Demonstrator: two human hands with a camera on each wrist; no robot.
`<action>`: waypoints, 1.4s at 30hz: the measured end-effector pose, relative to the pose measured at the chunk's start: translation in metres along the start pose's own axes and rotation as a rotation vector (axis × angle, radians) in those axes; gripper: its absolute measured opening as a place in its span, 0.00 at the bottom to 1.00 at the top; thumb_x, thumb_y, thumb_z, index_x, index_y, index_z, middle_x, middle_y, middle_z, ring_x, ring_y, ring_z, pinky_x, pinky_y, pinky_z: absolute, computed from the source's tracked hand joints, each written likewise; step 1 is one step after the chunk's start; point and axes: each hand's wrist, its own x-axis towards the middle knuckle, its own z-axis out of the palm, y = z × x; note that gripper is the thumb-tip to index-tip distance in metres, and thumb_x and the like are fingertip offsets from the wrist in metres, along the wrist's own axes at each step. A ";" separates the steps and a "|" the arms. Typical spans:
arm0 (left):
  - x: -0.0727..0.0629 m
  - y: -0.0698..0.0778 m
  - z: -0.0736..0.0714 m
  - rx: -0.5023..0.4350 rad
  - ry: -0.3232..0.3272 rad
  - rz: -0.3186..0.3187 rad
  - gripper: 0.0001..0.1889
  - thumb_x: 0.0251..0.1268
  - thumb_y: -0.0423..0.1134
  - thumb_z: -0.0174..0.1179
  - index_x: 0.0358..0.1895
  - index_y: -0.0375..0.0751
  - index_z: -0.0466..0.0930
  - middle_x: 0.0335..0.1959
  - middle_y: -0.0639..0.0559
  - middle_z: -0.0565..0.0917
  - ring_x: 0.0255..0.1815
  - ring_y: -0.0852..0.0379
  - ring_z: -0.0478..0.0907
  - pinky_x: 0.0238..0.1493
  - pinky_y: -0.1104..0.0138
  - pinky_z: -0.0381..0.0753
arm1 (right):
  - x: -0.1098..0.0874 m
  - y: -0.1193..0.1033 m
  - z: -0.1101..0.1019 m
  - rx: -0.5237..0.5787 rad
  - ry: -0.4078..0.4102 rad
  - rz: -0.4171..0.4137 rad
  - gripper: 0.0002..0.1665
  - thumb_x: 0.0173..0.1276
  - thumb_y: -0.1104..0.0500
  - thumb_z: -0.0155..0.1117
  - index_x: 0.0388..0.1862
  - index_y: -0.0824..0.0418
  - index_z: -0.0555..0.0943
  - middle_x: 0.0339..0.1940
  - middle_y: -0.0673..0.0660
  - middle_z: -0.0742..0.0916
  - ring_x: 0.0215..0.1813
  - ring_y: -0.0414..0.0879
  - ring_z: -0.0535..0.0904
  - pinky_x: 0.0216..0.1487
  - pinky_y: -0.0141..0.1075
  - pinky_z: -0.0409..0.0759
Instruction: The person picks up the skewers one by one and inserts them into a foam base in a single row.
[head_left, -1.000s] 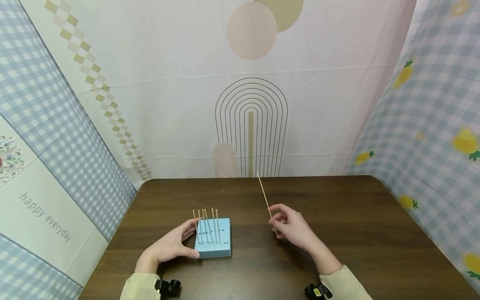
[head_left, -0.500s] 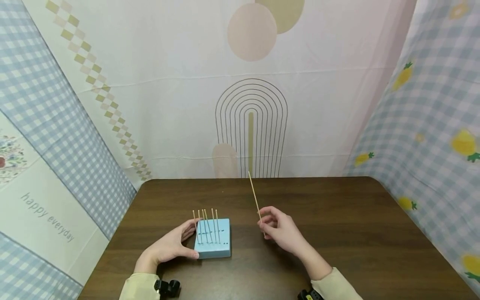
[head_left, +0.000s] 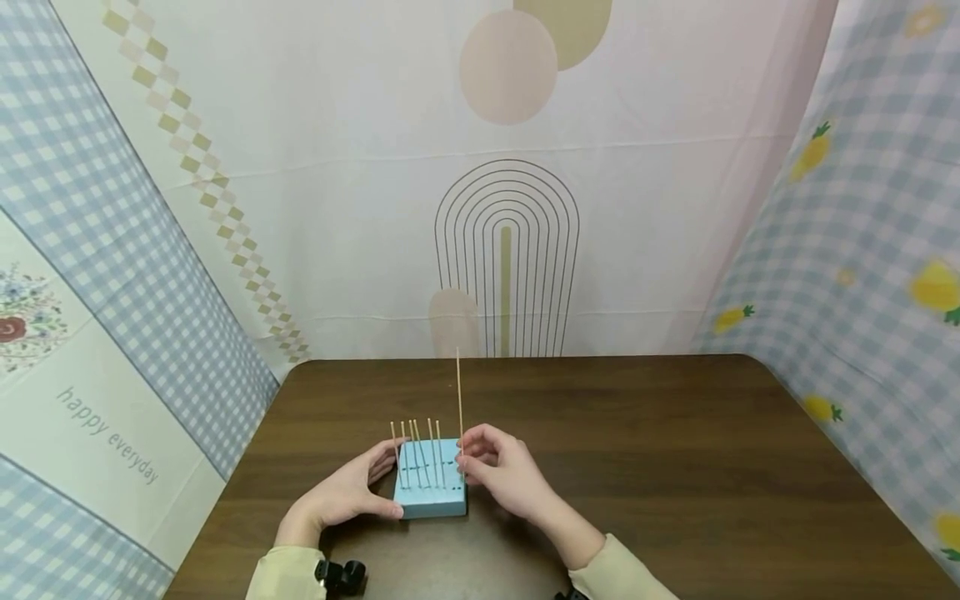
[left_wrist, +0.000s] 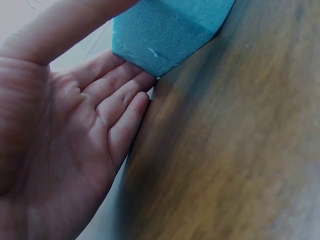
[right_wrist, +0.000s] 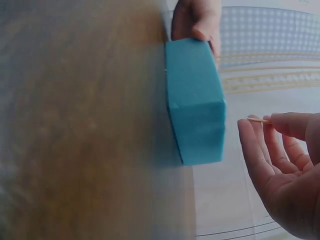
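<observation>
A light blue block with small holes in its top lies on the table. Its left side is held by my left hand, the thumb at the near corner and the fingers along the far part. In the left wrist view those fingers touch the block's lower edge. My right hand pinches a thin wooden skewer near its lower end, upright over the block's right edge. The right wrist view shows the skewer's tip just past the fingertips, apart from the block.
Several wooden skewers stand in the left and middle holes of the block, some leaning slightly. The dark brown wooden table extends around it. A patterned cloth hangs behind, with checked cloths at both sides.
My right hand has moved left with the skewer, from the open table to the block's right edge. The skewer has turned more upright. My left hand stays on the block.
</observation>
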 end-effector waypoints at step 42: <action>0.001 -0.002 -0.002 -0.015 -0.014 0.010 0.56 0.61 0.41 0.81 0.86 0.35 0.53 0.84 0.34 0.60 0.84 0.32 0.56 0.72 0.77 0.61 | 0.000 0.005 0.005 -0.259 -0.055 -0.028 0.03 0.75 0.62 0.73 0.44 0.58 0.85 0.37 0.47 0.89 0.41 0.42 0.87 0.44 0.34 0.84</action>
